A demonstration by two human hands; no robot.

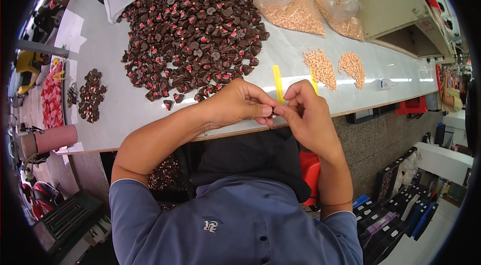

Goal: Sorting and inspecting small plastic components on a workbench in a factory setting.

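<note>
Over the table's near edge, my left hand (pixel 234 105) and my right hand (pixel 311 120) meet with their fingertips pinched together. Between them is a small dark-brown piece (pixel 273 114) with a pale bit on it, mostly covered by the fingers. Beyond my left hand spreads a large heap of dark-brown pieces (pixel 193 34), many marked with red and white. Two small piles of beige bits, one nearer (pixel 320 68) and one farther right (pixel 352 68), lie beyond my right hand. A yellow strip (pixel 278 83) sits on the table just past the fingers.
Clear plastic bags of beige bits (pixel 295 12) stand at the back beside a pale metal box (pixel 411 24). A smaller dark pile (pixel 92 95) lies at the left of the table (pixel 112 69), near a pink cup (pixel 57 139). A red stool (pixel 310 172) is below the edge.
</note>
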